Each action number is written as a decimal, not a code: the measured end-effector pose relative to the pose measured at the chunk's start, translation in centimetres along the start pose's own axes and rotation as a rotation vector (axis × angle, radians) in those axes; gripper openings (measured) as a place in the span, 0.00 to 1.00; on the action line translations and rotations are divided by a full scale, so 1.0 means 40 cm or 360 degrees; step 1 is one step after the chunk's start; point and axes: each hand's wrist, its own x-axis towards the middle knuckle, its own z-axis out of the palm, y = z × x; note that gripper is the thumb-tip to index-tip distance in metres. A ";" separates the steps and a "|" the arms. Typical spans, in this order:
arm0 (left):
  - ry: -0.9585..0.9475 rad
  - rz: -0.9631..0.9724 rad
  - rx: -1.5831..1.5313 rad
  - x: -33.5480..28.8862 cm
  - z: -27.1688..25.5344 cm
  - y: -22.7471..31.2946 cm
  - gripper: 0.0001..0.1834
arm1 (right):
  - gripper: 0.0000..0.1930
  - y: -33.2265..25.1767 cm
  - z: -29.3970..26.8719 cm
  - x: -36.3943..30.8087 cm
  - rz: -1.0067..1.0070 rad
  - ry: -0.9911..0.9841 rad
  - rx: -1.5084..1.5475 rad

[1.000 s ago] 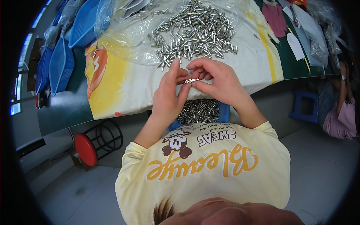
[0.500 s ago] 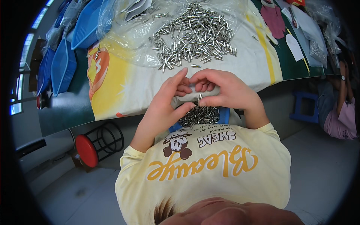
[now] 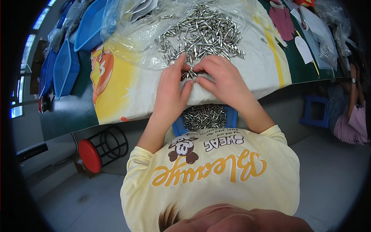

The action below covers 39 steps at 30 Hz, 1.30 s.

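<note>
head view. left hand (image 3: 170,92): laid on the near edge of the cloth-covered table (image 3: 116,96), fingers (image 3: 178,63) stretched toward the far side and held close together, tips touching the near rim of the pile of small metal pins (image 3: 201,34). right hand (image 3: 226,79): set just right of the left hand, fingers curled inward and drawn together, a few pins (image 3: 189,74) pinched or gathered between the tips of both hands; which hand carries the grip cannot be told, the pins being small and partly covered.

pile of small metal pins: spread loose on a clear plastic sheet (image 3: 131,42) at the far middle of the table, directly beyond the hands.

blue tray of pins (image 3: 205,116): seen below the table edge, near the person's chest, between the forearms, already well filled.

step in hand, judged: a small batch is being picked from the pile's near rim. it is best done with only a few pins taken at once, aligned side by side between the fingertips before lifting, so none slip onto the floor; the plastic sheet should not be dragged along.

also listed: blue baskets (image 3: 65,65) stacked at the far left; a red-topped stool (image 3: 91,154) on the floor at left; another person's arm (image 3: 353,96) at the far right, apart from the work.
</note>
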 end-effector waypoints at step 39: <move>0.0050 0.0137 0.0215 -0.052 -0.029 0.000 0.33 | 0.11 -0.017 -0.066 -0.057 0.0134 -0.0024 -0.0198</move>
